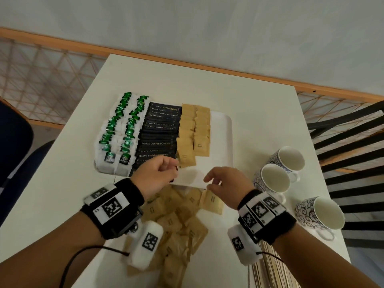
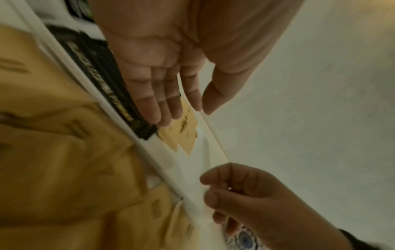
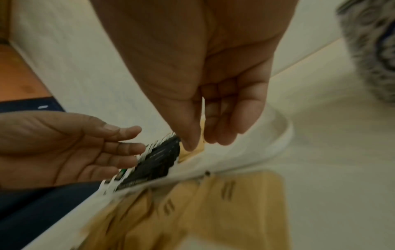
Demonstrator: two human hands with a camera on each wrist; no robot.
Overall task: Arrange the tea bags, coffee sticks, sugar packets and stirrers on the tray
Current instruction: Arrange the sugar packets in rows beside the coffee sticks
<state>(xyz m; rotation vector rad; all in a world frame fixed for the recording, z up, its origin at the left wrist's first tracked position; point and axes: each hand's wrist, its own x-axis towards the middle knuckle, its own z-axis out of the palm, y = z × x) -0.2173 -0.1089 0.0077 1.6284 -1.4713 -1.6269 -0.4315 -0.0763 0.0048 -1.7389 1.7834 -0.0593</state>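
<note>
Left hand [image 2: 171, 71] with straight fingers over black coffee sticks [image 2: 111, 94] and brown sugar packets [image 2: 181, 135] on the tray [image 2: 162, 170]; right hand [image 2: 252, 197] loosely curled, empty.

Matt white tray [image 1: 226, 132], smooth, plastic by its look, at frame centre. Brown matt paper sugar packets [image 1: 202, 129] in its right columns. Black glossy foil-like coffee sticks [image 1: 161, 129] in the middle. White paper tea bags with shiny green tags [image 1: 116, 129] at left. Glazed ceramic patterned cups [image 1: 288, 157] at right. Smooth matt white tabletop [image 1: 197, 84].
</note>
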